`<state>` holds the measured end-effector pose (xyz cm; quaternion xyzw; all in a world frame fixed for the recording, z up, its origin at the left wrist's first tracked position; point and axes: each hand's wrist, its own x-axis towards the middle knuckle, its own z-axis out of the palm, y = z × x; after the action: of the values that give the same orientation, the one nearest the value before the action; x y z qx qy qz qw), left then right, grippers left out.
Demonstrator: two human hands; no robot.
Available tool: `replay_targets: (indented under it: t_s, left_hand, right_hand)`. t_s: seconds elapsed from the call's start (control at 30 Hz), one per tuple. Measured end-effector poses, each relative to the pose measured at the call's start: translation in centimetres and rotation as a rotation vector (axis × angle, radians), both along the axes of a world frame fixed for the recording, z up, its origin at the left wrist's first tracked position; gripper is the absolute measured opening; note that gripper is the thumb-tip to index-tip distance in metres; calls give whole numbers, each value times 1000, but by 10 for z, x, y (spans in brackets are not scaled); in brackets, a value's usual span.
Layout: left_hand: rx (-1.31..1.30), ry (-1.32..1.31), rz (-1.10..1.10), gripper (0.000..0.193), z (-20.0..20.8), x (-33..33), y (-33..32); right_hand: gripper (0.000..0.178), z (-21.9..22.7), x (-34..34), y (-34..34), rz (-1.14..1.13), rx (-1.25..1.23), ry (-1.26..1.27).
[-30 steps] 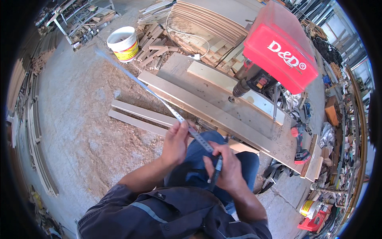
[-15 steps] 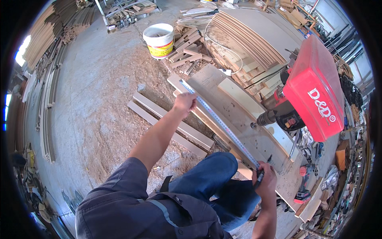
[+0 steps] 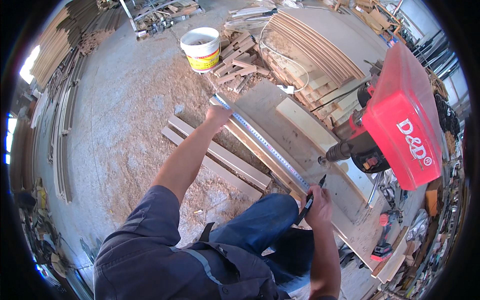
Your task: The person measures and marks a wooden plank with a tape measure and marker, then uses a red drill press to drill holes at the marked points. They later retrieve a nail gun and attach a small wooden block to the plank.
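Sawdust and shavings covered much of the concrete floor (image 3: 125, 115) in your workshop, and timber stood or lay along both sides. Your tape measure blade (image 3: 270, 148) was a narrow white strip with dark graduations and reddish marks at intervals. It lay straight and lengthwise on a long, greyish-brown board (image 3: 342, 223), which ran along the near side of the workbench (image 3: 265, 97).

Your left hand (image 3: 219, 116) was curled at the far end of that board, against the blade's edge; whether the fingers pinched the blade or only pressed on it, I could not tell. Your right hand (image 3: 318, 206) was closed at the blade's near end, its fingers wrapped around a slim black marker pen (image 3: 304, 210) that slanted with its tip up and away from you. How those fingers met the tape was hidden.

Behind the long board, a paler plank (image 3: 310, 125) lay on the bench, near the chuck of a red-hooded drill press (image 3: 400, 115). Your cordless drill (image 3: 386, 235) rested toward the bench's near right end. Two slender wooden strips (image 3: 227, 160) lay side by side on the floor at your left. Farther off stood a white bucket (image 3: 201, 55) with a yellow-and-red band, just beside piled wooden offcuts (image 3: 239, 71) and a curved stack of thin panels (image 3: 315, 47).
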<state>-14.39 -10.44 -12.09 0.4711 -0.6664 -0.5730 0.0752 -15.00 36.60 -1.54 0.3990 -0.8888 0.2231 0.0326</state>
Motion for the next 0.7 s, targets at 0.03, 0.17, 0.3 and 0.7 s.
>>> replay_targets:
  t_s: [0.03,0.17,0.3,0.7]
  left_hand:
    - [-123,-36,-25,34,2,0,1]
    - [-317,-156,-114,39,15,3,11]
    - [-291,-162,-121,44,19,3,12]
    - [-355,-168,-136,46,9,-1,4]
  right_hand:
    - [24,-1,-3,0,3,7,-12]
    - [22,-4,-13,8,13,65,-46]
    - [23,-7,-15,17,19,71,-14]
    - [21,4,-13,64,-76,368,53]
